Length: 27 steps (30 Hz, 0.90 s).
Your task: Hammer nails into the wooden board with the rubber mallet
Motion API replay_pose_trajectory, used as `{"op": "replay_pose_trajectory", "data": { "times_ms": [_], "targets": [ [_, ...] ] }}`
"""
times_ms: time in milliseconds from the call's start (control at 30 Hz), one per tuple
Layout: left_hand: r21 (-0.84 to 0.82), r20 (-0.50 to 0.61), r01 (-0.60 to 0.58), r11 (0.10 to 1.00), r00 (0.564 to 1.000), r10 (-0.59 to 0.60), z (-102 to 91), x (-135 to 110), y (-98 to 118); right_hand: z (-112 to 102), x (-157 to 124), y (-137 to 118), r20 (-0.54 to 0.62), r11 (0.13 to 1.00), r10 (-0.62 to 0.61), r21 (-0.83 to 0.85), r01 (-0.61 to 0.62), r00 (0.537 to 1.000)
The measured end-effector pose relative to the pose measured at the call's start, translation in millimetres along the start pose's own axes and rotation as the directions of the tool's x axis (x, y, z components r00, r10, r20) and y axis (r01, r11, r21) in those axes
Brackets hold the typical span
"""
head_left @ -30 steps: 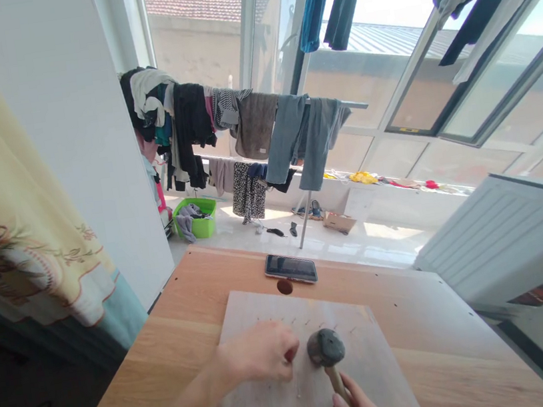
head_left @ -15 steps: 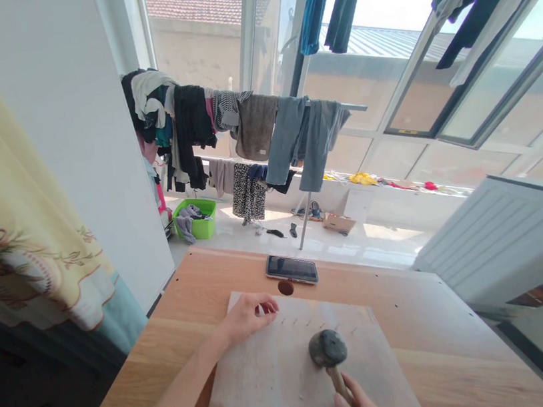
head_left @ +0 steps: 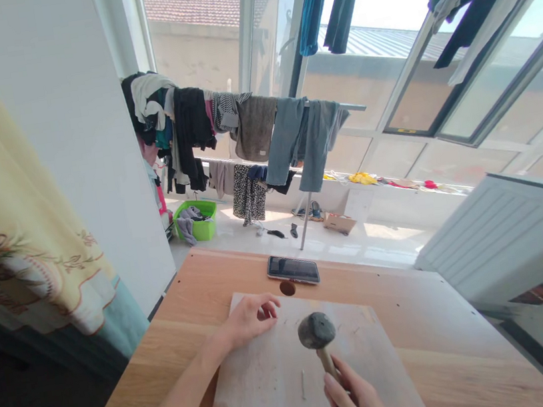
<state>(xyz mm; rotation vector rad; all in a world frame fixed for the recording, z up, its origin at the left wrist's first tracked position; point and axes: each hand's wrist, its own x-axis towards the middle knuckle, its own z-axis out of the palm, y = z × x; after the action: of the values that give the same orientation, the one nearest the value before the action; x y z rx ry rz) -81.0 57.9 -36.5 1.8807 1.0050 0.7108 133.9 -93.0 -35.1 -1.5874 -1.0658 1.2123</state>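
A pale wooden board (head_left: 272,392) lies on a wooden table (head_left: 185,310) in front of me. My right hand (head_left: 357,400) grips the wooden handle of a hammer (head_left: 316,332), whose dark round head hangs over the board's far half. My left hand (head_left: 251,319) rests on the board's far left part with its fingers curled inward; what they pinch is too small to name. A small nail (head_left: 303,384) lies loose on the board near the hammer handle. Several tiny nails stand along the board's far edge.
A phone (head_left: 292,269) lies face up near the table's far edge, beside a round hole (head_left: 287,288). Beyond the table stand a clothes rack (head_left: 250,125) with hanging garments and a green basket (head_left: 196,218). A curtain (head_left: 11,220) hangs left; a radiator (head_left: 503,238) is at right.
My left hand has moved from beside the hammer head to the board's far left. The hammer has lifted and shifted a little left and away. A loose nail now shows on the board.
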Motion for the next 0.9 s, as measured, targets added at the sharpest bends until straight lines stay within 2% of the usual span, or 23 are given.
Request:
{"op": "replay_pose_trajectory", "data": {
  "times_ms": [200,333,500,600,667,733,800,833,900],
  "targets": [
    [-0.027,-0.022,-0.045,0.999,0.999,0.044,0.7,0,-1,28,19,-37,0.174,0.988,-0.15,0.055,0.142,0.973],
    [-0.048,-0.024,-0.088,0.995,0.996,0.087,0.6,0,-1,46,27,-37,0.235,0.992,-0.107,-0.036,0.118,0.966],
    [-0.062,-0.016,-0.102,0.993,0.995,0.101,0.5,0,-3,54,31,-29,0.197,0.989,-0.132,-0.041,0.143,0.971],
    [-0.052,0.0,-0.064,0.997,0.998,0.064,-1.2,1,1,48,28,-27,0.219,0.994,-0.109,0.025,0.106,0.97],
    [-0.041,-0.013,-0.018,0.999,1.0,0.017,-3.8,1,6,37,24,-22,0.231,0.995,-0.089,0.058,0.078,0.969],
    [-0.007,-0.08,0.002,1.0,0.997,-0.002,-6.5,0,16,20,17,-11,0.2,0.998,-0.032,0.064,0.02,0.979],
    [0.04,-0.121,-0.026,0.999,0.992,0.031,-7.0,-3,28,2,10,3,0.087,0.994,0.072,0.077,-0.079,0.994],
    [0.06,-0.093,-0.054,0.997,0.994,0.06,-5.7,-5,34,-6,7,11,0.017,0.99,0.11,0.091,-0.111,0.994],
    [0.088,0.076,-0.119,0.989,0.991,0.112,0.8,-9,46,-19,1,26,-0.096,0.992,0.106,0.071,-0.099,0.99]
  ]
}}
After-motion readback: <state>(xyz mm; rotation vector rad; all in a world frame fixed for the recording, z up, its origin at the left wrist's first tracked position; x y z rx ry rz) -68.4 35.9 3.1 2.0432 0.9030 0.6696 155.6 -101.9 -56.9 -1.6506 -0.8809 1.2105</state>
